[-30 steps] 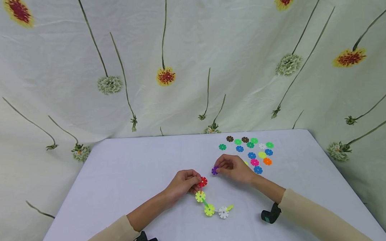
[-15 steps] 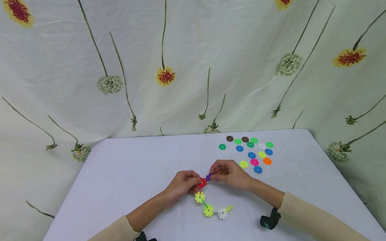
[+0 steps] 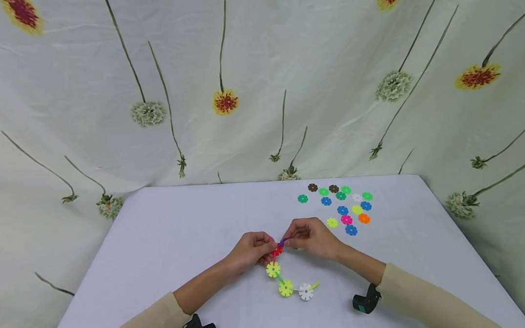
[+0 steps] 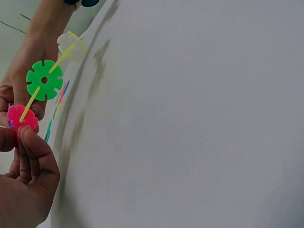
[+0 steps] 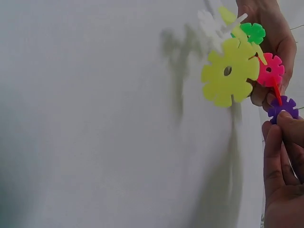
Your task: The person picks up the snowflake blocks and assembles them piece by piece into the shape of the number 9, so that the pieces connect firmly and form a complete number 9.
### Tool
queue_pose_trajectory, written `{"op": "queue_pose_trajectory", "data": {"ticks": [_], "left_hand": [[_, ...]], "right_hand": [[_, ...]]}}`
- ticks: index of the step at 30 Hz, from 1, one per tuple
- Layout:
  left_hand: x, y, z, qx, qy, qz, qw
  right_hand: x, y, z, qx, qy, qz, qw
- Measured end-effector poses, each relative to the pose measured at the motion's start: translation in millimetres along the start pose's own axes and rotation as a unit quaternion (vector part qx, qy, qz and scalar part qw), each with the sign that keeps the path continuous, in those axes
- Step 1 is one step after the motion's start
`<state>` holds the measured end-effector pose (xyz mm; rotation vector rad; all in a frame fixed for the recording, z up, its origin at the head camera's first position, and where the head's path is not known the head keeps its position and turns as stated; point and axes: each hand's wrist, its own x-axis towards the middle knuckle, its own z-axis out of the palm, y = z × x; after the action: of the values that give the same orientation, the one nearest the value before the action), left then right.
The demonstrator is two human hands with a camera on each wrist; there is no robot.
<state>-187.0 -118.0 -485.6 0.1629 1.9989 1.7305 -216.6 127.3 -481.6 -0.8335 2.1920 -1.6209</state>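
Observation:
My left hand [image 3: 250,251] pinches the red slotted flower disc [image 3: 278,251] at the upper end of a chain of interlocking discs. In my right hand [image 3: 311,237] a purple slotted disc [image 5: 290,104] is pinched between thumb and fingers. Its edge meets the red disc's edge, and the right wrist view shows the two overlapping at right angles. From the red disc the chain runs down through a pink disc [image 5: 275,63], a yellow disc [image 3: 273,272], a green disc [image 4: 34,76], another yellow disc [image 3: 286,292], a white disc [image 3: 302,295] and a yellow end disc [image 3: 315,284].
Loose discs lie flat at the table's back right, among them a yellow disc [image 3: 332,222], a blue disc [image 3: 351,230], an orange disc [image 3: 364,218] and several others. A white cloth covers the table [image 3: 181,221]. Behind it hangs a flower-printed curtain [image 3: 257,51].
My right hand has come left and slightly down with the purple disc, bringing it against the red disc. The left hand has stayed nearly in place, and the red disc has turned a little.

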Motion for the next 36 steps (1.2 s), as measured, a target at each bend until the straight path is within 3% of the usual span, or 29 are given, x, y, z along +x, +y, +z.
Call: {"op": "queue_pose_trajectory", "data": {"ticks": [11,21,29,36], "left_hand": [[0.2,2.8,0.3,-0.011,-0.013,-0.014,0.9998],[-1.6,0.1,-3.9,0.009,-0.003,-0.020,0.9998],[-6.7,1.9,-6.9,0.008,-0.009,-0.014,0.9998],[-8.6,-1.5,-10.1,0.003,-0.006,-0.010,0.9999]], "right_hand": [[0,3,-2,-0.009,-0.004,-0.014,1.000],[6,15,-28,-0.080,0.057,0.027,0.995],[32,29,-57,-0.167,0.127,0.066,0.975],[53,35,-71,-0.241,0.144,0.099,0.955]]}}
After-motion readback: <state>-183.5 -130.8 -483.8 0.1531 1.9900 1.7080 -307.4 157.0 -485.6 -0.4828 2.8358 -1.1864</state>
